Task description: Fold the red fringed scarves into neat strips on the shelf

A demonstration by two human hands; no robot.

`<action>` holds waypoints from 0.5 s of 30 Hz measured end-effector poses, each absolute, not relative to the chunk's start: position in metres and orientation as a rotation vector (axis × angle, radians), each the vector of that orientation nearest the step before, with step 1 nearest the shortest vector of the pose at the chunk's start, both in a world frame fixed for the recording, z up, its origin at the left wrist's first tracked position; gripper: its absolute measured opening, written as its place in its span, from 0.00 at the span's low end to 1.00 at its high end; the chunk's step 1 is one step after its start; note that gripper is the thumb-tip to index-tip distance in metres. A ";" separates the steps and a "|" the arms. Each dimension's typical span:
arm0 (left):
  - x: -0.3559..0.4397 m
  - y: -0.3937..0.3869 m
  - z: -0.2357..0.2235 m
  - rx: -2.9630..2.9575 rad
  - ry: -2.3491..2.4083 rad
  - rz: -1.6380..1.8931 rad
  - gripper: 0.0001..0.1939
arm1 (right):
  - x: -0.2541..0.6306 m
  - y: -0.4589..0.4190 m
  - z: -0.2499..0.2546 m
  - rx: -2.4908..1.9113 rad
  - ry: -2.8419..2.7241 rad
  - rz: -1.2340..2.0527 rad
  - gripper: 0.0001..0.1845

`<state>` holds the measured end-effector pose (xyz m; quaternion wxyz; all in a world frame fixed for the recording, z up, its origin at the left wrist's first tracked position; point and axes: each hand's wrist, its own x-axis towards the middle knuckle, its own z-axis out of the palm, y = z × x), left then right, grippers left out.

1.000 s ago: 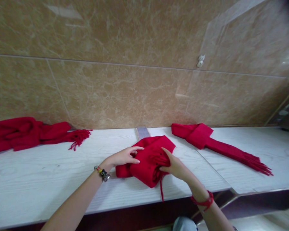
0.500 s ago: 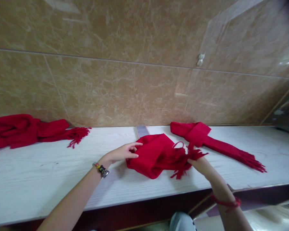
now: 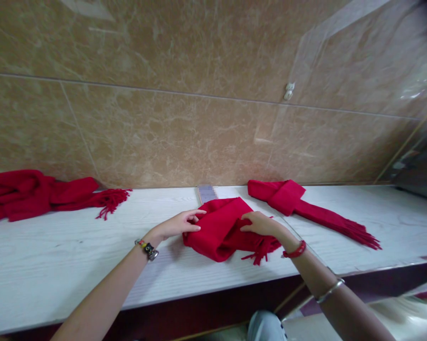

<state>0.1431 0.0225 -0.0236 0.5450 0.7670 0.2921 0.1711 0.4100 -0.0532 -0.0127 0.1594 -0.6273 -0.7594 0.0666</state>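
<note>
A red fringed scarf (image 3: 216,227) lies loosely folded on the white wood-grain shelf in front of me. My left hand (image 3: 179,224) holds its left folded edge lightly between thumb and curved fingers. Over the right part of the same scarf, my right hand (image 3: 261,224) has its fingers closed on the cloth. Below that hand the scarf's tassels (image 3: 261,251) spill toward the shelf's front. Part of the scarf is hidden under my right hand.
Another red scarf (image 3: 277,196), folded with its fringed tail out, lies behind on the right. A third red scarf (image 3: 28,194) is bunched at the left. A blurred rectangular item (image 3: 207,193) sits by the marble-look wall (image 3: 163,137). The shelf (image 3: 92,265) has a front edge near me.
My right hand has moved left, from the fringe onto the scarf's body, and the raised fringe has dropped. My left hand stays at the left fold.
</note>
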 end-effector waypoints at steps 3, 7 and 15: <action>0.140 0.025 -0.020 1.819 0.709 0.453 0.28 | 0.448 -0.064 0.008 -1.748 -2.214 0.379 0.07; 0.140 0.027 -0.022 1.828 0.744 0.491 0.27 | 0.508 -0.079 0.012 -2.092 -2.183 0.467 0.13; 0.154 0.026 -0.048 1.777 0.738 0.522 0.29 | 0.474 -0.055 -0.029 -1.988 -2.228 0.444 0.20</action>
